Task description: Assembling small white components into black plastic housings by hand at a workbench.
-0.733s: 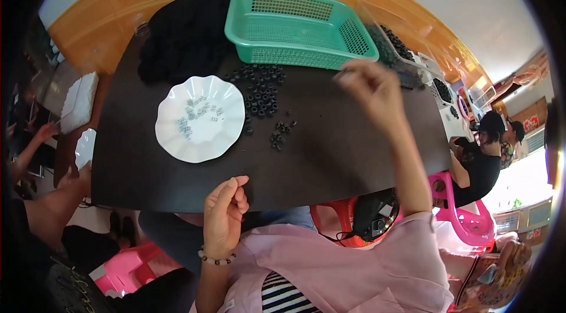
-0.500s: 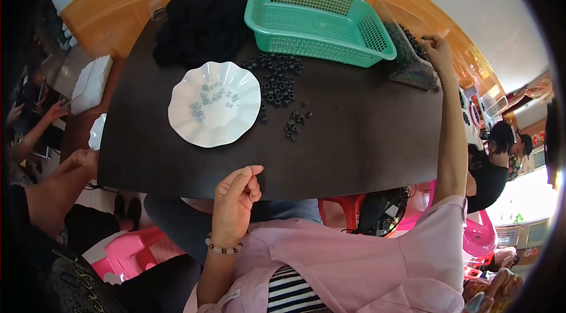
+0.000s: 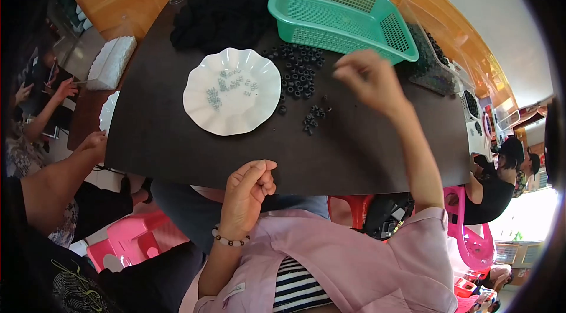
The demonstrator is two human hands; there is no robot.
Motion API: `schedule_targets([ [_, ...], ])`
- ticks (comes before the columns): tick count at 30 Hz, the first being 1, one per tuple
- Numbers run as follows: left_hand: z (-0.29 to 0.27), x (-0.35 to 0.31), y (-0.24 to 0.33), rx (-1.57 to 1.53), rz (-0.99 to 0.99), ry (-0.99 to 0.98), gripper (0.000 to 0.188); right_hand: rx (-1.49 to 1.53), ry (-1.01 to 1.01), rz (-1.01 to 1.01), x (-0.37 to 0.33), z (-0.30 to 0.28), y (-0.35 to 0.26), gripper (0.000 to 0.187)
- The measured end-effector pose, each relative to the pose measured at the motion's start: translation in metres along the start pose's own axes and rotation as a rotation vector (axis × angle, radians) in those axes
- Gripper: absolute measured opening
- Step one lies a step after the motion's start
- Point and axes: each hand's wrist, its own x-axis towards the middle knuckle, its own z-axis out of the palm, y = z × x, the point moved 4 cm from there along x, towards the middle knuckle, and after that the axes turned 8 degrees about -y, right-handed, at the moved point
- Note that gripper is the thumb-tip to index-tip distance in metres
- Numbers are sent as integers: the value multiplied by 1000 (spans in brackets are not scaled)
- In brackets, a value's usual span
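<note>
Small black rings (image 3: 299, 71) lie scattered in a loose heap on a dark table (image 3: 365, 148), between a white scalloped plate (image 3: 232, 99) and a green plastic basket (image 3: 339, 9). A smaller cluster of rings (image 3: 312, 118) sits just nearer the person. The plate holds a few tiny pale pieces (image 3: 227, 86). The right hand (image 3: 368, 80) hovers above the table beside the heap, fingers pinched together; whether it holds anything cannot be told. The left hand (image 3: 247, 195) rests at the table's near edge, curled into a loose fist, its contents hidden. Black cloth (image 3: 227, 6) lies bunched behind the plate.
</note>
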Motion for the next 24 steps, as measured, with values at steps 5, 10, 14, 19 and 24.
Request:
schedule_targets([
  [5,1,-3,1,5,9,10,18,82,-129,-202,4,64,-48,20],
  [10,3,-4,1,57,16,-14,21,92,-110,-244,28,80,-66,16],
  [14,3,-3,1,57,18,-19,22,-6,-182,-280,51,106,-65,12],
  [19,1,-5,1,41,-4,-33,22,-79,-216,-282,66,131,-65,12],
  [24,1,-4,3,30,1,-26,21,-159,-241,-286,71,137,-69,11],
])
